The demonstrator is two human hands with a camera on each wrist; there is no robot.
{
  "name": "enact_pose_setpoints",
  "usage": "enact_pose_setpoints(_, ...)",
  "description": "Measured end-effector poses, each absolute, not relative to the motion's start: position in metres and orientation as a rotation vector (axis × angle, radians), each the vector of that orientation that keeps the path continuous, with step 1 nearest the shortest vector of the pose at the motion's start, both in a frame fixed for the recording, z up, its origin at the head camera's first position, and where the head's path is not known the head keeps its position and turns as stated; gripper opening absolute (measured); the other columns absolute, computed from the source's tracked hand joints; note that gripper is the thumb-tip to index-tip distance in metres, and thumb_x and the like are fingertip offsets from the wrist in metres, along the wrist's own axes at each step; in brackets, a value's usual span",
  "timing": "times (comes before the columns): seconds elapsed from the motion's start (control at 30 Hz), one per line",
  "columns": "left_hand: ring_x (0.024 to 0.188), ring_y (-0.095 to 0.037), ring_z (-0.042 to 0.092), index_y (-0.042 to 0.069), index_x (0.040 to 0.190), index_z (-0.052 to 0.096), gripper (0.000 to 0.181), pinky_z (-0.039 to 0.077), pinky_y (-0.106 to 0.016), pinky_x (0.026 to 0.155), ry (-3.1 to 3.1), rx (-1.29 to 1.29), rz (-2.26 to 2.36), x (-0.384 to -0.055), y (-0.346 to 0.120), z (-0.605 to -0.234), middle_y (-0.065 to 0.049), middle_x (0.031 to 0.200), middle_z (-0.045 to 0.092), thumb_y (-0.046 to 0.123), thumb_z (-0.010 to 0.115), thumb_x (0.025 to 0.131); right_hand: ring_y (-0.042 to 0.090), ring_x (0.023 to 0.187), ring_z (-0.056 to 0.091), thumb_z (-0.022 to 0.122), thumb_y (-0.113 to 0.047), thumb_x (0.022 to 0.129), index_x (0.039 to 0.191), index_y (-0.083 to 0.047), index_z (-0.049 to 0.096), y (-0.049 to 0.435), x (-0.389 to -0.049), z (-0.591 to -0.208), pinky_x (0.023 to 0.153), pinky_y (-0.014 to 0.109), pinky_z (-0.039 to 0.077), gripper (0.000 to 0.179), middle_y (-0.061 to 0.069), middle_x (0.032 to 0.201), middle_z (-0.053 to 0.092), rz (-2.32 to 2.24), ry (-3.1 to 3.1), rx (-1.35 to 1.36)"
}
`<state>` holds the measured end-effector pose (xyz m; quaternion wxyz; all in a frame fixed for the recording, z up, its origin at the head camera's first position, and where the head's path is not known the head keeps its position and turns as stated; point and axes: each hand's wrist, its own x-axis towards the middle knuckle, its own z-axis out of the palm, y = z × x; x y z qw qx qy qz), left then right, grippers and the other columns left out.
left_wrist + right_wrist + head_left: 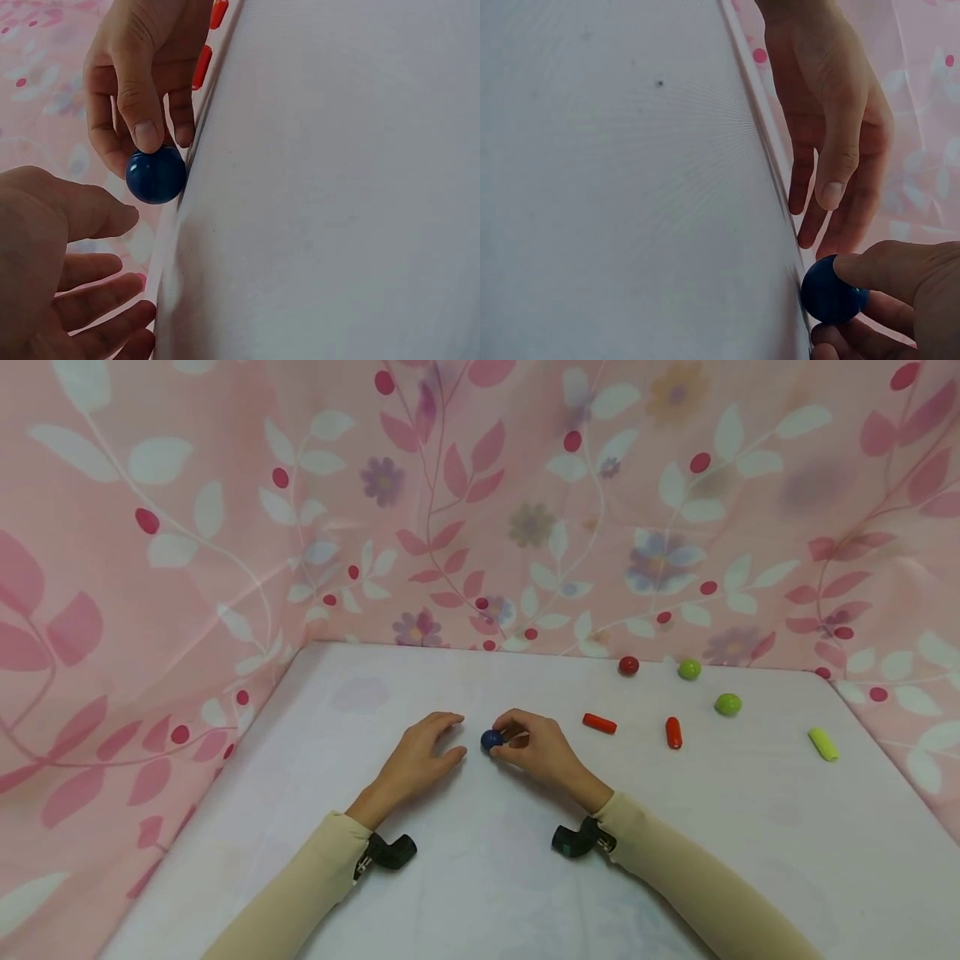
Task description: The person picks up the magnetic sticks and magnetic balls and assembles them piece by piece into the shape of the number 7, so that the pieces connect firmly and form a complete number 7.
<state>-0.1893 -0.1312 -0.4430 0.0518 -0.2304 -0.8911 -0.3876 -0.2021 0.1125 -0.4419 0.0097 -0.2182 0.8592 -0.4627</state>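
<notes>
My right hand (pixel 538 745) pinches a shiny dark blue ball (pixel 491 741) between thumb and fingers, over the middle of the white table. Close by on the left, my left hand (pixel 422 754) holds nothing; its thumb and fingers are spread apart and face the ball across a small gap. In the left wrist view the ball (pixel 156 175) sits under the right thumb, apart from the left fingers. The right wrist view shows the same ball (pixel 832 291) pinched at its side, with the left hand (pixel 832 127) beyond it.
Right of the hands lie two red sticks (pixel 600 723) (pixel 673 733) and a yellow-green stick (pixel 823 744). Farther back are a red ball (pixel 628 666) and two green balls (pixel 690 669) (pixel 728 704). A pink floral cloth (pixel 465 510) hangs behind the white table (pixel 465 893).
</notes>
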Motion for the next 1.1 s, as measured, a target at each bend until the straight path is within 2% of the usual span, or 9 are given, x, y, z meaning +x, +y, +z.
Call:
enact_pose_setpoints(0.2,0.132,-0.029,0.055,0.000,0.139,0.062,0.050,0.040,-0.047,0.111,-2.711,-0.690,-1.214,-0.190,-0.127,-0.442,-0.013,0.139,0.061,0.015,0.076,0.094,0.024,0.103,0.068,0.083,-0.009,0.090,0.118,-0.005,0.068,0.118,-0.205,-0.439,0.090,0.038,0.056,0.032,0.007,0.113,0.071,-1.467,2.682,-0.729)
enact_pose_setpoints(0.57,0.129,-0.026,0.057,0.001,0.137,0.064,0.047,0.041,-0.045,0.110,-2.638,-0.842,-1.280,-0.193,-0.112,-0.447,-0.011,0.137,0.062,0.013,0.078,0.095,0.024,0.101,0.070,0.078,-0.017,0.095,0.120,-0.003,0.068,0.142,-0.209,-0.423,0.089,0.044,0.057,0.030,0.015,0.118,0.071,-1.606,2.696,-0.672)
enact_pose_setpoints(0.9,0.122,-0.021,0.062,0.007,0.127,0.073,0.032,0.046,-0.041,0.105,-2.603,-0.929,-1.278,-0.200,-0.097,-0.448,-0.004,0.127,0.068,0.010,0.077,0.096,0.021,0.100,0.069,0.078,-0.018,0.096,0.119,-0.006,0.069,0.167,-0.203,-0.422,0.088,0.045,0.057,0.027,0.012,0.117,0.072,-1.566,2.750,-0.600)
enact_pose_setpoints(1.1,0.119,-0.018,0.063,0.009,0.130,0.072,0.034,0.048,-0.038,0.103,-2.639,-0.862,-1.297,-0.198,-0.098,-0.450,-0.003,0.127,0.069,0.011,0.077,0.096,0.022,0.101,0.068,0.077,-0.020,0.097,0.121,-0.007,0.068,0.178,-0.198,-0.421,0.090,0.046,0.056,0.029,0.010,0.117,0.071,-1.539,2.772,-0.568)
